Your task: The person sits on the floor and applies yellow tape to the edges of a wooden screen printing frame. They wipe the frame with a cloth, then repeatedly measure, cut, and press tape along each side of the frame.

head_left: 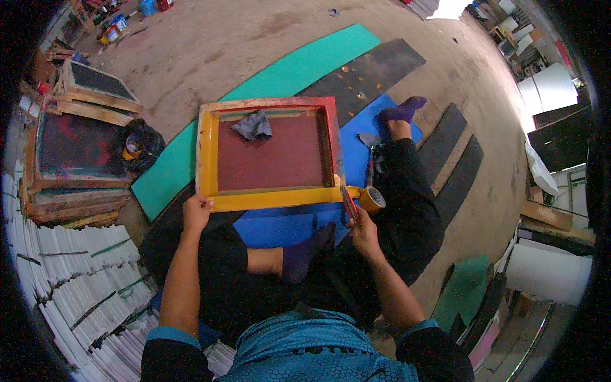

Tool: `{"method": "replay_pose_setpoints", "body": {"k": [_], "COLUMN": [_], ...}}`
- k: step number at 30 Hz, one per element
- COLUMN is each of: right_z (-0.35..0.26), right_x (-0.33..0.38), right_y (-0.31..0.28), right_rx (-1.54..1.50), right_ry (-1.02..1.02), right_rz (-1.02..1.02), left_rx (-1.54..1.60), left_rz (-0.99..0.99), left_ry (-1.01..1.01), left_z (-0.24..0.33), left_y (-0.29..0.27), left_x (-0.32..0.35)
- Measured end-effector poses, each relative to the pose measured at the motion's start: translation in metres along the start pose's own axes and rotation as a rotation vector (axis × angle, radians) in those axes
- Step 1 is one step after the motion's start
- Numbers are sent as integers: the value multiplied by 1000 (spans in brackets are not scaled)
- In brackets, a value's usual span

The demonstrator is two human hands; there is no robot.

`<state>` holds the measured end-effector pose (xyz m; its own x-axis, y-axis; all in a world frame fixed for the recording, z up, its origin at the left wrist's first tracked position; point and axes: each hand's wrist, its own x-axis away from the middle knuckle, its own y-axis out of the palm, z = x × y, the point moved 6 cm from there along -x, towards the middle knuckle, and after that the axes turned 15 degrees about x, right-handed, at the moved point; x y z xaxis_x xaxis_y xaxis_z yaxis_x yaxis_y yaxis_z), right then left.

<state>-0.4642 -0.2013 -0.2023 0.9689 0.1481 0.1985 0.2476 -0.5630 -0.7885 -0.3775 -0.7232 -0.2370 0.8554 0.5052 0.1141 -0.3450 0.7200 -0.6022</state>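
A wooden screen-printing frame (331, 130) with dark red mesh (273, 160) lies before me, its left inner side lined with yellow tape. A strip of yellow tape (270, 200) runs along its near edge. At the strip's left end my left hand (195, 213) is closed, pinching the tape between thumb and fingers. My right hand (364, 232) is closed around a slim red cutter knife (349, 202), held upright by the frame's near right corner. Right beside it, the tape roll (373, 200) is on its side at the strip's other end. A crumpled grey rag (253, 125) rests on the mesh.
Green (305, 60), black and blue mats (273, 230) lie under and around the frame. A spatula-like tool (370, 149) is beyond its right side. Stacked frames (79, 191) and a black bag (147, 143) stand left, above bundled white sheets (83, 274). My legs flank the near side.
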Motion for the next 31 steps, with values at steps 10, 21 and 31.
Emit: {"method": "replay_pose_setpoints", "body": {"k": [10, 21, 31], "right_z": [-42, -53, -69], "right_x": [4, 7, 9], "right_y": [-13, -10, -12], "right_rx": [212, 348, 354], "right_ry": [46, -17, -16], "right_rz": [-2, -48, -79], "left_rx": [38, -16, -17], "left_rz": [-4, -17, -37], "left_ry": [-23, -11, -11], "left_z": [-13, -4, -13], "left_y": [-1, -1, -2], "left_x": [-3, -1, -4]}}
